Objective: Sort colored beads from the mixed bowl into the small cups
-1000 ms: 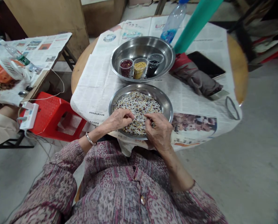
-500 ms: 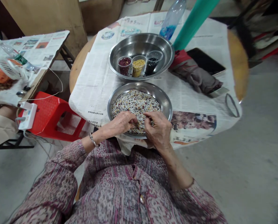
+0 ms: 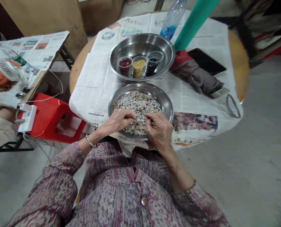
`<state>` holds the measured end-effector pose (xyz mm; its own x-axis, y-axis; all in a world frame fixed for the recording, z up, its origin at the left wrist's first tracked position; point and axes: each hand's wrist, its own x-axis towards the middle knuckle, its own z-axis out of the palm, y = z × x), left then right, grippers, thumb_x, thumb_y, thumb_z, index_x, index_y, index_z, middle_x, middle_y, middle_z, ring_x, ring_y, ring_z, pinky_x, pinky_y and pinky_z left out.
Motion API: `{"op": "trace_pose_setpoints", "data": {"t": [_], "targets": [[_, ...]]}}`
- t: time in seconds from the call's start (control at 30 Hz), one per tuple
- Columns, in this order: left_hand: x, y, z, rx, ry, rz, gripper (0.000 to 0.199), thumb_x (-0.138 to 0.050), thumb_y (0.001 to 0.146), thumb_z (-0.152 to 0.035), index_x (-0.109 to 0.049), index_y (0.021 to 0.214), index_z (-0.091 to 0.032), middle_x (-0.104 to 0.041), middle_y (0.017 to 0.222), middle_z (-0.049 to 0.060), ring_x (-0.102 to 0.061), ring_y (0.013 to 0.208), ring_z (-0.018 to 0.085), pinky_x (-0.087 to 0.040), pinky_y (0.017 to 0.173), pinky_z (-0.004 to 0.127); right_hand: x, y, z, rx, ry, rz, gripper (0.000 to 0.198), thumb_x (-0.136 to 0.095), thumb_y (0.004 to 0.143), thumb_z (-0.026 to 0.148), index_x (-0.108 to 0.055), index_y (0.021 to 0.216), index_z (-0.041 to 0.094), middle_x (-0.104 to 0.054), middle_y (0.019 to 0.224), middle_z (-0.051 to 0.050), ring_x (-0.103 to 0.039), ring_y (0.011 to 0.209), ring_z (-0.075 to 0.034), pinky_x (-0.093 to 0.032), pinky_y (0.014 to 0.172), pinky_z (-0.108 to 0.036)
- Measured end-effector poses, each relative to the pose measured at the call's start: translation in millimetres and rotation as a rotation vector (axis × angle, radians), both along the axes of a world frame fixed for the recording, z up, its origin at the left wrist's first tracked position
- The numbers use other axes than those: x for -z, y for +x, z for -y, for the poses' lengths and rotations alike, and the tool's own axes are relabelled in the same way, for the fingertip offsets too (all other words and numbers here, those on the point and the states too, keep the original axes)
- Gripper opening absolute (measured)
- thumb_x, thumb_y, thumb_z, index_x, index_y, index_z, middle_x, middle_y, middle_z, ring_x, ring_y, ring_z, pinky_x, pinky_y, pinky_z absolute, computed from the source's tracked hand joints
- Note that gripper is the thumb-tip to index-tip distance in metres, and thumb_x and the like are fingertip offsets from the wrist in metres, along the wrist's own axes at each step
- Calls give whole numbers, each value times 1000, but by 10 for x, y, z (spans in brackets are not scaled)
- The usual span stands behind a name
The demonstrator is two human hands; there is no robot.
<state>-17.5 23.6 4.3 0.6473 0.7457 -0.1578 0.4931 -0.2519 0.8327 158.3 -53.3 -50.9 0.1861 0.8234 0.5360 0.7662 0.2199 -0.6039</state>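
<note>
A shallow metal bowl (image 3: 165, 94) in front of me holds a spread of mixed grains and beans (image 3: 138, 102), white, yellow, dark red and black. Over its left side is my left hand (image 3: 121, 120), with thumb and fingertips pinched together; whatever they hold is too small to name. My right hand (image 3: 159, 129) is at the bowl's near right side, its fingers curled in and the thumb close to the index finger. Behind stands a larger metal basin (image 3: 117, 55) with three clear cups: red beans (image 3: 125, 63), yellow beans (image 3: 139, 65) and black beans (image 3: 153, 61).
Newspaper (image 3: 90, 83) covers the round table. To the right lie a dark tablet (image 3: 206, 61) and a grey and red cloth item (image 3: 194, 69). A plastic bottle (image 3: 173, 20) and a green tube (image 3: 194, 23) stand behind the basin. A red stool (image 3: 50, 118) is at left.
My left hand has lifted slightly and shifted up and left over the grains, its fingers drawn together. My right hand has stayed almost where it was.
</note>
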Motion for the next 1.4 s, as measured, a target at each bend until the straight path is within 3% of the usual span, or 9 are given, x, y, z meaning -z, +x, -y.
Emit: {"op": "trace_pose_setpoints", "data": {"t": [0.13, 0.37, 0.73, 1.0, 1.17, 1.4], "targets": [[10, 11, -25, -55, -151, 27, 24, -50, 82, -16, -71, 93, -13, -68, 71, 2, -60, 63, 10, -47, 63, 24, -5, -8, -5, 4, 31, 21, 23, -49, 88, 13, -70, 94, 21, -74, 90, -7, -67, 89, -22, -53, 86, -38], [59, 113, 19, 35, 53, -86, 13, -66, 78, -15, -73, 88, -17, -70, 80, 0, -62, 76, 13, -47, 74, 25, 6, -9, -9, -6, 31, 28, 24, -49, 88, 13, -70, 96, 20, -74, 91, -7, -66, 88, -22, -53, 85, -37], [72, 219, 61, 197, 335, -136, 15, -53, 82, -7, -67, 83, -14, -63, 82, 5, -58, 81, 17, -47, 81, 31, 3, -23, -14, 13, 134, -3, 24, -50, 87, 11, -70, 96, 21, -74, 88, -6, -67, 86, -21, -55, 82, -37], [106, 190, 60, 265, 387, -115, 22, -48, 86, -9, -66, 94, -16, -67, 95, 7, -59, 98, 20, -46, 96, 37, 22, -15, -6, 81, 172, -30, 21, -53, 87, 13, -70, 95, 22, -74, 88, -5, -69, 86, -20, -56, 82, -36], [28, 222, 56, 323, 389, -168, 23, -46, 87, -8, -67, 92, -15, -68, 91, 7, -60, 96, 20, -47, 94, 35, 11, -14, -9, 58, 210, 10, 22, -53, 87, 10, -70, 95, 21, -74, 87, -5, -69, 84, -19, -56, 79, -34], [-11, 238, 79, 297, 393, -209, 20, -49, 88, -10, -68, 91, -14, -70, 95, 8, -63, 97, 20, -47, 95, 37, 3, -16, -9, 50, 219, 12, 23, -53, 86, 9, -70, 95, 21, -74, 86, -5, -68, 83, -19, -56, 78, -34]]}}
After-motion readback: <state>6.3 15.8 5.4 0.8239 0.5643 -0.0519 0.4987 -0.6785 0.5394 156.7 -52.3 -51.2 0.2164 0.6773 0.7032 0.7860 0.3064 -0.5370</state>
